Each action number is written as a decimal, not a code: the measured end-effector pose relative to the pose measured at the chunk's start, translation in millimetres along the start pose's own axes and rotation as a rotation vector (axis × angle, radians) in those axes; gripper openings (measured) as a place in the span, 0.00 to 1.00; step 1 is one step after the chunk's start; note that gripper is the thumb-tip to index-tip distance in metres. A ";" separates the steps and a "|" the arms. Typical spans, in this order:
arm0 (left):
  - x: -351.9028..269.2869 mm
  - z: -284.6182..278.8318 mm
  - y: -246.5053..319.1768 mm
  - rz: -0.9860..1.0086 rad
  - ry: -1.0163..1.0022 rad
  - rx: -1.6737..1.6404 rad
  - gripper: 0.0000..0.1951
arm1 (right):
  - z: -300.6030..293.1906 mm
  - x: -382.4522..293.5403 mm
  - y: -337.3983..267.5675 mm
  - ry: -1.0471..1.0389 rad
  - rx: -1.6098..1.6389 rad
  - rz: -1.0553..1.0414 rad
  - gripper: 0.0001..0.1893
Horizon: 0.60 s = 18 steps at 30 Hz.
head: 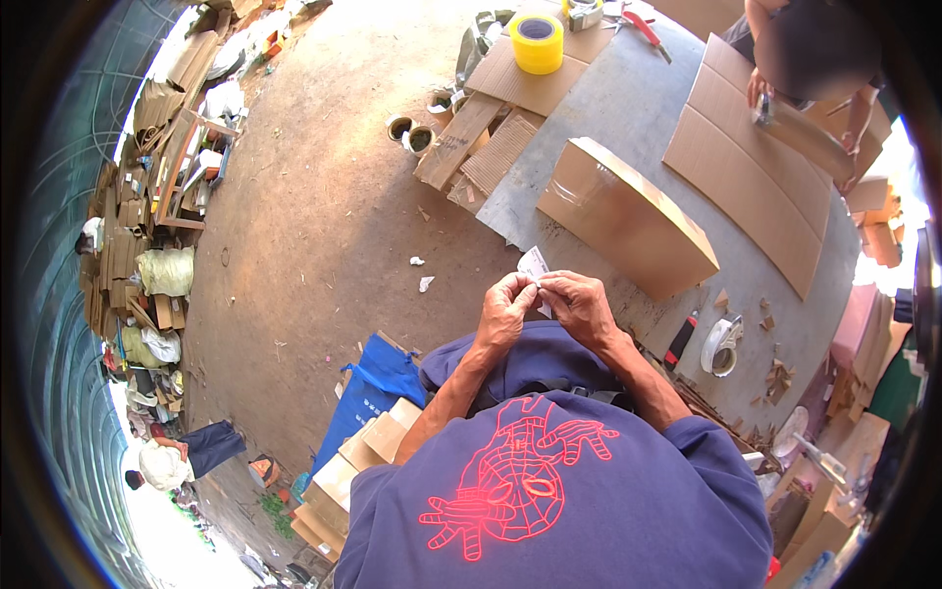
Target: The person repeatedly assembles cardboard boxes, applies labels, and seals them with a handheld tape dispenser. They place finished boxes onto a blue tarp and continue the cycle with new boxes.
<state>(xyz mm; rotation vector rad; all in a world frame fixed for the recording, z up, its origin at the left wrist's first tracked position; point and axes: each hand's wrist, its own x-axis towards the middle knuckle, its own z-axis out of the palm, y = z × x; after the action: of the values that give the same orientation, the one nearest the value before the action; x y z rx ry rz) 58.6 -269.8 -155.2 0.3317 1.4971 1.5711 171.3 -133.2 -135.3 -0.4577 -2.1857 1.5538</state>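
Both my hands meet in front of my waist, fingertips close together on a small white slip of paper [533, 263] that bears print. My left hand [506, 309] pinches it from the left, and my right hand [578, 305] from the right. A closed cardboard box [625, 221] with clear tape on one end stands on the grey metal-topped table [633, 96], beyond my right hand. Nearer me on that table are a tape dispenser [721, 346] and a knife with a red and black handle [681, 340].
A yellow tape roll [536, 46] and red-handled scissors [646, 34] lie at the far end. A co-worker [809, 66] handles cardboard beside a large flat sheet [751, 162]. Flattened cartons [360, 449] stand left of me. Another person [165, 464] is farther off.
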 end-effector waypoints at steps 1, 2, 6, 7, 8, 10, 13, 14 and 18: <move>0.0 1.5 1.7 -0.001 0.012 0.001 0.07 | -0.2 0.1 0.6 0.001 -0.005 -0.002 0.08; 0.9 -0.4 -0.8 0.002 -0.004 0.018 0.07 | -0.4 0.1 1.0 0.002 -0.010 -0.004 0.08; 4.2 -7.4 -7.6 0.013 -0.038 0.045 0.07 | -2.4 1.5 -1.3 -0.012 -0.022 -0.005 0.08; 4.1 -7.2 -7.4 0.014 -0.041 0.043 0.07 | -2.3 1.3 -0.7 -0.011 -0.012 -0.003 0.08; 3.6 -6.2 -7.1 0.016 -0.038 0.028 0.07 | -2.0 1.1 0.1 -0.011 -0.003 -0.002 0.07; 2.5 -2.3 -3.7 0.023 -0.034 -0.002 0.07 | -0.2 -0.8 4.1 -0.005 0.107 0.073 0.06; 2.3 -4.0 -4.6 0.061 -0.075 0.125 0.07 | 1.1 -3.7 5.3 -0.013 0.257 0.211 0.05; 1.6 -4.6 -4.0 0.062 -0.078 0.174 0.07 | 1.0 -4.1 5.1 -0.018 0.305 0.262 0.05; -1.7 -3.6 -6.1 0.076 -0.071 0.282 0.06 | -4.9 -3.3 7.5 -0.060 0.238 0.316 0.06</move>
<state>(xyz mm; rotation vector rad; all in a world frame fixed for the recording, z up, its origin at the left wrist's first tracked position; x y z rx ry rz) 59.5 -274.3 -160.8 0.6054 1.6692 1.3902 176.8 -128.5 -141.4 -0.7138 -2.0075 1.9892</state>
